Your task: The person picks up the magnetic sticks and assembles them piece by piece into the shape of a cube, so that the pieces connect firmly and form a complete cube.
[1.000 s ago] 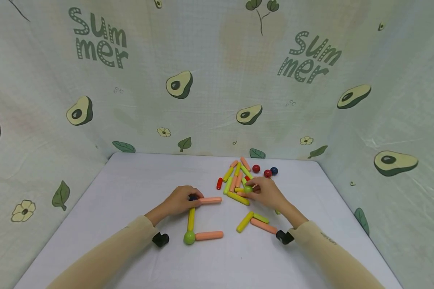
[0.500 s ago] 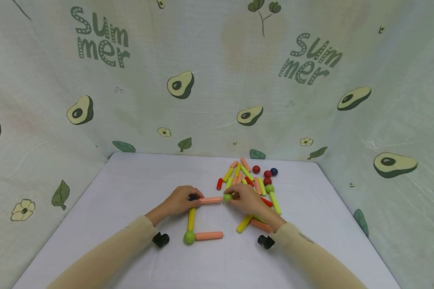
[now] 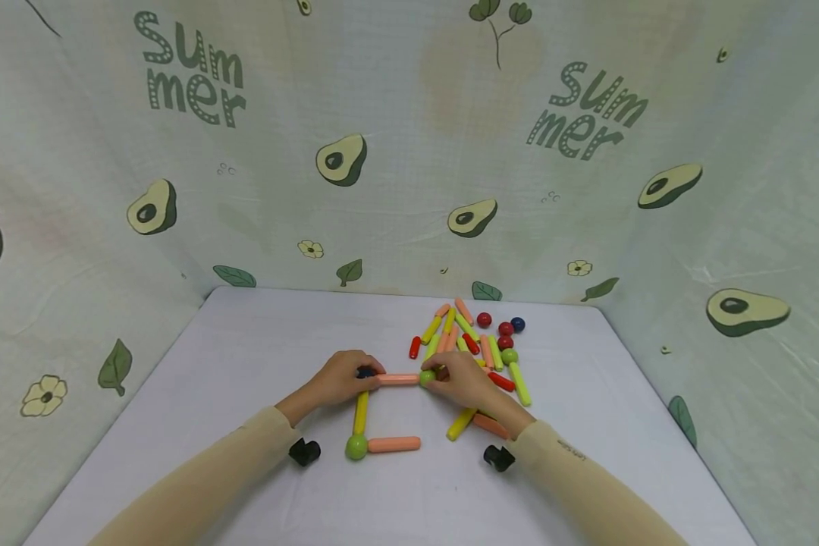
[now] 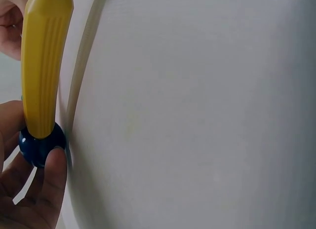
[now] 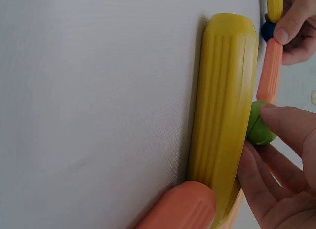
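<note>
My left hand (image 3: 341,378) pinches a dark blue ball (image 4: 42,149) between thumb and fingers. A yellow stick (image 3: 360,414) runs from that ball toward the front, ending at a green ball (image 3: 356,447) with a salmon stick (image 3: 394,444) pointing right. Another salmon stick (image 3: 399,379) extends right from the blue ball. At its right end, my right hand (image 3: 464,381) pinches a second green ball (image 5: 260,124), which meets the stick's tip. How deep the stick sits in that ball cannot be seen. My fingers cover part of both balls.
Behind and beside the right hand lie several loose yellow, lime, salmon and red sticks (image 3: 448,318). Red balls (image 3: 484,319) and a dark blue ball (image 3: 518,324) rest at the back right. A lime stick (image 3: 521,385) touches a green ball (image 3: 509,356). A yellow stick (image 3: 461,424) lies under the right forearm.
My right hand has carried the green ball left from the stick pile and brought it against the end of the upper salmon stick. The left hand has stayed on the blue ball.
</note>
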`<state>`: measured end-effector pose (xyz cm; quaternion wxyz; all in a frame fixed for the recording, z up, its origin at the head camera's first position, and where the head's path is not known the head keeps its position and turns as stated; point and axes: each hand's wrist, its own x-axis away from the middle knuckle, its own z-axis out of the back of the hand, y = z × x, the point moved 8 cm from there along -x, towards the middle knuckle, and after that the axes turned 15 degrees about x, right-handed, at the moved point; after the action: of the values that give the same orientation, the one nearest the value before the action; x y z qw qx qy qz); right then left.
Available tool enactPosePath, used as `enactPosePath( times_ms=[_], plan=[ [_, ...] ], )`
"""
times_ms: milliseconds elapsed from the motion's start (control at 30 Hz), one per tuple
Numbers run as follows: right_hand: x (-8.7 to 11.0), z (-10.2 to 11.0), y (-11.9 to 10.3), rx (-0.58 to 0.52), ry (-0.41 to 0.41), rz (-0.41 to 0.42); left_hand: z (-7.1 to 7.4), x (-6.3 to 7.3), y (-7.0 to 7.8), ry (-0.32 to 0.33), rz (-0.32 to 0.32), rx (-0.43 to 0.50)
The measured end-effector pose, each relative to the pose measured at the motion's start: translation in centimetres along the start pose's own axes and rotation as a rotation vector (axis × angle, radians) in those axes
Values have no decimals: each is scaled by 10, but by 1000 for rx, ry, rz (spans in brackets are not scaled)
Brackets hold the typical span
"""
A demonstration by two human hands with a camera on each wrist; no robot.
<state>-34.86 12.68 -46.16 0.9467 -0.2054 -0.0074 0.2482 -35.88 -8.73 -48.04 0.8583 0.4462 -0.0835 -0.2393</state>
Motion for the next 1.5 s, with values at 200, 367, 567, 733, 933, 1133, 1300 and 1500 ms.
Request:
enactPosePath(
  times_ms=[200, 367, 567, 733, 933, 1133, 1300, 1500],
  plan=[
    [6, 8, 11, -11, -3, -57, 0, -1, 1, 5, 17, 0],
    [11, 38, 36, 14, 57, -87, 0, -3, -1, 6, 12, -2],
    [20, 76, 80, 100, 135, -139, -2, -3, -2, -3, 8, 3],
    [21, 96, 121, 163, 161, -200, -2, -2, 1, -7, 6, 14],
    [15, 106, 169, 231, 173, -261, -3, -3, 3, -6, 12, 8],
    [11, 100, 193, 230, 120, -271, -4, -6, 2, -9, -3, -3],
    [5, 93, 202, 223, 72, -281, -4, -7, 1, -11, 1, -8],
    [-3, 84, 210, 228, 64, -299, -3, -7, 0, -18, 3, -7]
  ],
)
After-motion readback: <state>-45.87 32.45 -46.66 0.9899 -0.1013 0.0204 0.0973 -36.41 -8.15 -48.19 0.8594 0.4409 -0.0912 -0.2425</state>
